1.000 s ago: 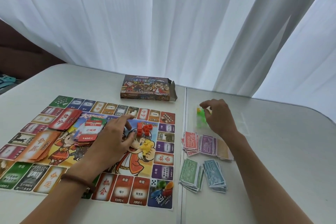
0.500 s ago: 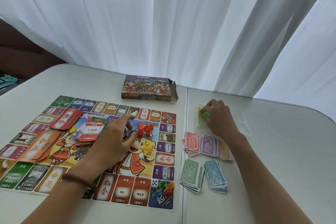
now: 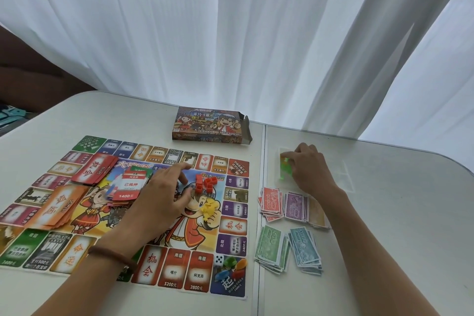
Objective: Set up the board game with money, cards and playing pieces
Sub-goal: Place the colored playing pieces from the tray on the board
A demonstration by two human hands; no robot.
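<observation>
Where the board comes nearest, right corner: die and coloured tokens sit.
Money: five sorted piles just right of the board.
Left hand: on the board's middle, fingers loose, holding nothing, beside red houses.
Right hand: right of the board's far edge, pinching green pieces in clear wrap; probably best lifted gently so none scatter.
Box: beyond the board.
</observation>
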